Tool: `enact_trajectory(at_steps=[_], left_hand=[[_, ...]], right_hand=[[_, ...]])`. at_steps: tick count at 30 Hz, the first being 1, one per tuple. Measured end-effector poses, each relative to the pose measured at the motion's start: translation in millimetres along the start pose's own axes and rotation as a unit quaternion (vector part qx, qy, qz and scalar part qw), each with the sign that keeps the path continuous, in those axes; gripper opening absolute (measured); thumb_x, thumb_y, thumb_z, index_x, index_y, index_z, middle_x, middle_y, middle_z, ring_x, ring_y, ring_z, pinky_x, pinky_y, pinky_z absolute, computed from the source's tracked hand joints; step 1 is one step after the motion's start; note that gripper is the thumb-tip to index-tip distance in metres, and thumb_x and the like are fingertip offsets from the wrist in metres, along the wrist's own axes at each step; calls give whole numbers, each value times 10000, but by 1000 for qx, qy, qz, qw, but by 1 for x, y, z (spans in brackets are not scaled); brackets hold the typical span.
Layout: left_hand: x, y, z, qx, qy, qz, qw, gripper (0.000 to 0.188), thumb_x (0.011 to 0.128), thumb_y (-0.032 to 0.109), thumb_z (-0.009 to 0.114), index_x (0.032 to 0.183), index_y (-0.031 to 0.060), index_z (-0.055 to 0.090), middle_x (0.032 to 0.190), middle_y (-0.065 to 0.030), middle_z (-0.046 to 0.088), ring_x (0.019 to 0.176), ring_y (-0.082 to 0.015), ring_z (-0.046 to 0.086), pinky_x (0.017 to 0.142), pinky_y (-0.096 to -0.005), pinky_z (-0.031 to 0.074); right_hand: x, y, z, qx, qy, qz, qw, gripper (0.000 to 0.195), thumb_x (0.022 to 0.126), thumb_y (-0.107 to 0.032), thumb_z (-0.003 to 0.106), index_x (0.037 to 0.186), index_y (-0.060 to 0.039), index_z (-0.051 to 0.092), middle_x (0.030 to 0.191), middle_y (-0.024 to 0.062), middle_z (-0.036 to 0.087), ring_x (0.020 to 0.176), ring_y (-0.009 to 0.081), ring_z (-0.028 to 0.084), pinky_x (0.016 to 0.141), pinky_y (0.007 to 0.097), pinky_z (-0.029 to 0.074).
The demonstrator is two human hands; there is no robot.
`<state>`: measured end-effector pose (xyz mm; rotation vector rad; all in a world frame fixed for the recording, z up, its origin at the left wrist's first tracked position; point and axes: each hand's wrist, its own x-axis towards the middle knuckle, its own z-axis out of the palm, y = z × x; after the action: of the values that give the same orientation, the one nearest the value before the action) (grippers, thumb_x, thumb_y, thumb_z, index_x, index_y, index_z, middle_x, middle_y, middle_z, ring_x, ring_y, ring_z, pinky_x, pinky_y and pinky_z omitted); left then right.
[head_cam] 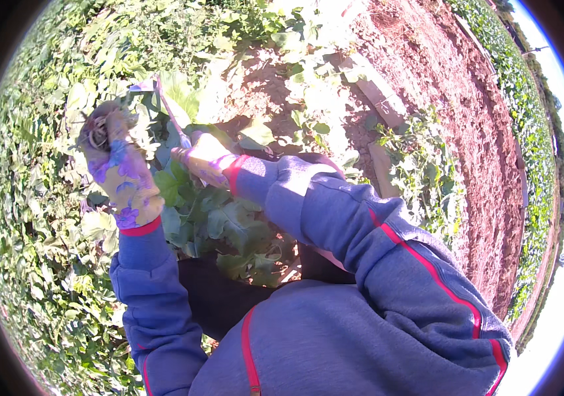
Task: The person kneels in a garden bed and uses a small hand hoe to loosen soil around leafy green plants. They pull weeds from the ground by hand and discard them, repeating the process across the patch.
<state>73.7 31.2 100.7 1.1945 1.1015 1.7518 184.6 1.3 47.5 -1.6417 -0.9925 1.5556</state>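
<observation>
My left hand (123,173), in a floral-patterned garden glove, is closed around a clump of dry stems or roots (98,131). The fingers hide part of the clump. In a matching glove, my right hand (205,158) grips a long-handled hand tool (170,106), a small hoe or sickle. Its thin shaft points up and left to a short flat blade (143,86), to the upper right of my left hand. Broad green leaves (232,222) grow below and between the two hands, in front of my knees.
Dense leafy plants (39,198) cover the ground on the left. Bare soil (257,89) with dry leaves lies ahead. Flat board-like pieces (373,89) edge a reddish tilled strip (440,99) on the right. A low vine (420,168) grows beside my right arm.
</observation>
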Motion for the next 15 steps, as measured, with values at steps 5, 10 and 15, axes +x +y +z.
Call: enact_trajectory(at_steps=[5,10,15], left_hand=[[-89,72,91,58,-381,126,914,431,824,36,631,1220,6,462,1116,-111,570,944,-171,574,846,-283,457],[-77,74,44,118,-314,37,941,591,797,-9,632,1328,6,374,1254,-129,489,1083,-205,516,943,-328,420],[-48,61,-96,205,-17,-63,977,426,852,76,619,1253,32,483,1122,-74,563,883,-96,536,775,-225,454]], right_hand=[[24,8,20,-63,-34,-98,993,494,835,-338,623,1089,57,471,744,115,590,478,192,553,455,329,452],[74,13,4,-50,-35,-150,987,429,809,-247,676,1091,2,470,785,73,589,633,181,593,586,298,504],[1,-48,-29,178,-44,-143,973,235,880,-265,611,933,-73,487,595,-11,474,386,84,439,359,236,391]])
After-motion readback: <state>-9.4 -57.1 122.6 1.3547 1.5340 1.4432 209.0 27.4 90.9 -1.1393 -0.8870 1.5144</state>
